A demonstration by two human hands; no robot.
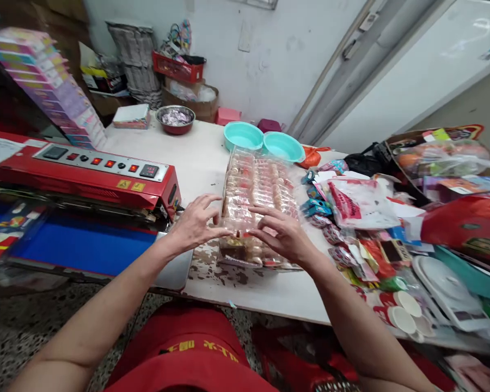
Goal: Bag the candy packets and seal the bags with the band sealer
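Observation:
Both hands are over a shallow box [239, 264] filled with rows of clear-wrapped packets [265, 188]. The contents of the packets look pale and brownish, but their kind is unclear. At the left side of the nearest rows, my left hand [196, 220] has its thumb and fingers curved around the clear packets. From the right, my right hand [281, 231] meets the same packets, thumb in front and index finger behind. The two thumb tips are close together near the front of the box. Shiny plastic blurs where the fingertips touch.
A red sealing machine [147, 188] with a blue belt [90, 250] stands left. Behind are two turquoise basins [243, 136] and a metal bowl [175, 120] of small packets. Stacked colourful boxes [53, 87] rise at far left. Bags, paper cups [400, 318] and a white scale [449, 291] crowd the right.

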